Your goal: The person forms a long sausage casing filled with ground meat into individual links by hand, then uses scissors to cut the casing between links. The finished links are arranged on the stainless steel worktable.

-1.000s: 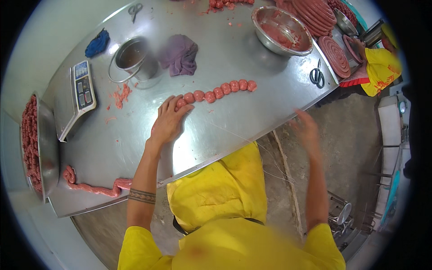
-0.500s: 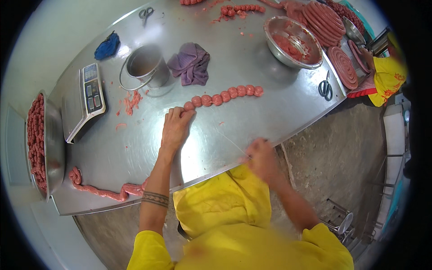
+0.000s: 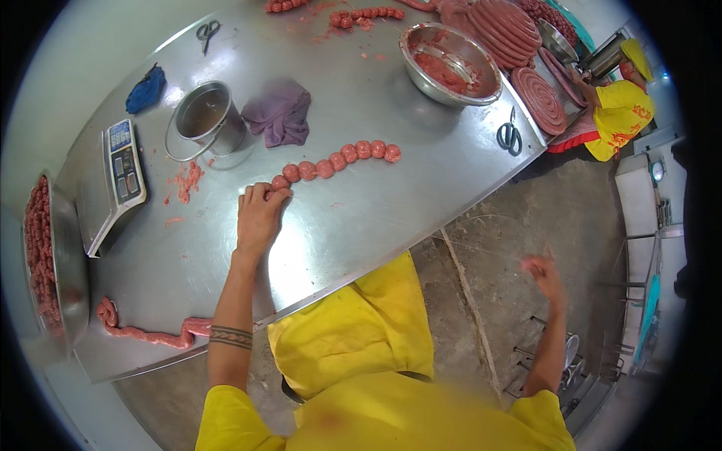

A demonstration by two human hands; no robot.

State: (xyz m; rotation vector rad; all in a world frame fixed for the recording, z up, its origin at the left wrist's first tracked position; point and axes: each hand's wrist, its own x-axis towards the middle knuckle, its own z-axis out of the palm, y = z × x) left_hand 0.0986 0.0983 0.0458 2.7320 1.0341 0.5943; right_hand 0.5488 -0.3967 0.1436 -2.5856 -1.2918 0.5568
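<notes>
A chain of round, tied sausage links (image 3: 347,155) lies in a gentle curve on the metal table. At its left end, my left hand (image 3: 257,216) pinches the sausage, fingers bent and pressed together. Out past the table's edge, over the floor, my right hand (image 3: 546,276) is closed, slightly smeared by motion. A faint, thin string (image 3: 481,249) runs from it toward the table. An untied length of sausage (image 3: 150,334) trails along the near left edge, its right end passing behind my left forearm.
A metal pail (image 3: 218,124), purple cloth (image 3: 280,113), scale (image 3: 120,177) and meat bowl (image 3: 492,94) stand on the table. Scissors (image 3: 509,135) lie at right. A big basin (image 3: 69,263) holds sausages at left. A co-worker (image 3: 620,113) stands beside coiled sausages (image 3: 538,100).
My right hand has swung out to the right, away from the table, with the string. My left hand stays at the chain's end. The whole view has shifted, showing more of the co-worker.
</notes>
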